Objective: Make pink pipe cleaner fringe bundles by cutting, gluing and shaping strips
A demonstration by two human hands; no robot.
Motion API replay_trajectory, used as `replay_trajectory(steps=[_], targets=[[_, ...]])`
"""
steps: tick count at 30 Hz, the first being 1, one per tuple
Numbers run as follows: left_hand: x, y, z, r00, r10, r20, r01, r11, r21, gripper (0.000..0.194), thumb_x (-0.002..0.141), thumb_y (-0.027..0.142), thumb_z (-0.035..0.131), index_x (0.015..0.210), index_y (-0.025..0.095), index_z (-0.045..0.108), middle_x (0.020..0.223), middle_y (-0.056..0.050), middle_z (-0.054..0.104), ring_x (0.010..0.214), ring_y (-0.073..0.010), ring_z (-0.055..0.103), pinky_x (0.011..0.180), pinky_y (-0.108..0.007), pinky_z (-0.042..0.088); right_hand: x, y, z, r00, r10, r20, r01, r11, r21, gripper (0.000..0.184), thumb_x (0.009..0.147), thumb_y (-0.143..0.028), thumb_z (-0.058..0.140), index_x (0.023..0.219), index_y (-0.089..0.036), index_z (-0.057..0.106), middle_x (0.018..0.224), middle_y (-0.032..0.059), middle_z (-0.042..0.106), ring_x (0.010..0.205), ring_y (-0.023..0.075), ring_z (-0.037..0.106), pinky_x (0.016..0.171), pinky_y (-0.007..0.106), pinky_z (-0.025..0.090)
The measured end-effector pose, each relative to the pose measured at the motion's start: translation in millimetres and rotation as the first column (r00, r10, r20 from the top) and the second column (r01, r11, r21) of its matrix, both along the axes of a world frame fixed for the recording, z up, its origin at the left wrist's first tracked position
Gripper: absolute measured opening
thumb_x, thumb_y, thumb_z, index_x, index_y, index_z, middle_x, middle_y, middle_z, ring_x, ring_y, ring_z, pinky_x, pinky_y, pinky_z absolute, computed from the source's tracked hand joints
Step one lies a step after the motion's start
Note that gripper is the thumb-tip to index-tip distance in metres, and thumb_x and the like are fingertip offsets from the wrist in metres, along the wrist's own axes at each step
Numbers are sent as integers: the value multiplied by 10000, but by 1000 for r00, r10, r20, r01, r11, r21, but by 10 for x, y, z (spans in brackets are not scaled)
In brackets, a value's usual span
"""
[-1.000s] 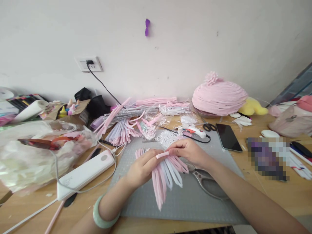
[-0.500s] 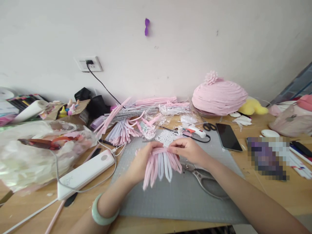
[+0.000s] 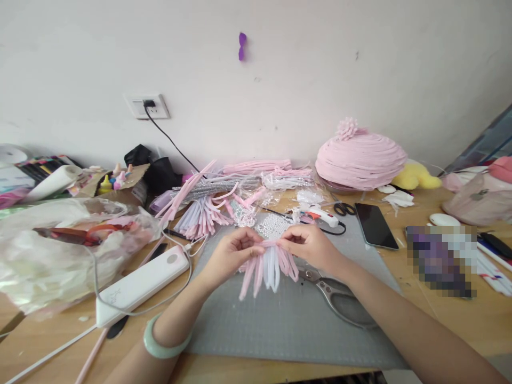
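Observation:
Between my two hands is a fringe of looped pipe cleaners (image 3: 272,269), pink at both sides and pale lavender in the middle. My left hand (image 3: 238,253) pinches its top edge at the left, thumb against fingers. At the right, my right hand (image 3: 306,245) pinches the same edge between thumb and forefinger. The loops hang down over the grey cutting mat (image 3: 240,328). Just behind the hands lies a patch of white pearl beads (image 3: 272,225). Metal scissors (image 3: 334,296) rest on the mat by my right forearm, partly covered by it.
A white power strip (image 3: 142,285) with cables lies left, near a clear plastic bag (image 3: 24,266). Behind are bundled pipe cleaners (image 3: 202,216), a glue gun (image 3: 322,214), black-handled scissors (image 3: 344,208) and a phone (image 3: 376,225). A pink domed piece (image 3: 360,160) stands against the wall.
My left hand has shifted its grip; its fingers now curl at the top edge with the thumb in front. The loops have swung slightly right and sit a little higher.

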State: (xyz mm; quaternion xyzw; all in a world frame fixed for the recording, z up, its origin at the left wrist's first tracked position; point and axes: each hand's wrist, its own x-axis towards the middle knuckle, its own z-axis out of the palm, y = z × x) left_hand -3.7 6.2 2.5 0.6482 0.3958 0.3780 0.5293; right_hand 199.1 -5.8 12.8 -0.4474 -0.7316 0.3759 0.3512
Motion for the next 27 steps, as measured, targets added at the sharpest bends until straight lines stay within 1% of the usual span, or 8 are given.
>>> replay_trajectory(steps=[4,7,12,14,16,18,20,27], targets=[[34,-39,-9,999,34,-30,-33,999,42,189,694,322,658,689,145,591,673,-16,636,601,-113,556,560,-228,443,-11,-7,-17,1000,-9,7,9,1000,4,221,771,-337,558,643,-162,599,597,-5,537,560,105,452,510,231,351],[52,-56,-9,998,63,19,-64,997,48,194,681,310,669,648,140,583,686,-28,646,627,-120,567,590,-239,453,-14,-3,-25,1000,-5,12,5,1000,-28,232,779,-359,548,676,-161,609,625,1,551,574,109,464,523,232,358],[89,-76,6,994,96,45,-94,994,-48,222,665,313,679,634,143,539,620,5,591,553,-87,503,510,-202,383,0,18,-24,998,42,56,-39,998,-50,263,799,-378,522,700,-156,621,668,13,569,608,117,474,541,233,356],[97,-78,15,998,51,21,-48,990,-132,234,670,336,673,669,151,530,576,34,546,501,-70,453,465,-185,326,7,22,-30,997,48,53,-45,997,-59,248,791,-359,537,681,-152,618,631,3,549,587,109,458,525,226,343],[92,-73,14,998,-63,-15,59,977,-206,228,698,362,645,743,155,561,576,41,530,494,-69,432,460,-184,298,10,22,-41,997,53,50,-49,997,-67,224,772,-336,559,664,-150,620,604,-7,533,572,103,447,513,220,333],[78,-64,-6,979,-196,-63,176,956,-235,250,742,394,590,782,148,609,593,29,531,518,-80,432,479,-195,302,6,20,-52,997,61,56,-57,995,-77,214,759,-326,571,654,-148,624,591,-10,525,569,101,443,511,219,330],[64,-56,-44,960,-262,-97,235,944,-231,292,767,412,549,752,138,646,602,14,536,549,-96,441,508,-211,319,-3,15,-58,995,75,68,-68,993,-98,213,754,-326,574,651,-147,629,575,-12,516,559,99,436,508,221,324],[102,-85,-133,982,-188,-21,173,935,-310,250,708,362,603,676,122,664,574,-20,594,520,-114,464,502,-228,324,-47,8,-52,995,87,54,-80,989,-122,192,735,-268,584,590,-142,590,535,-34,464,523,80,396,486,210,294]])
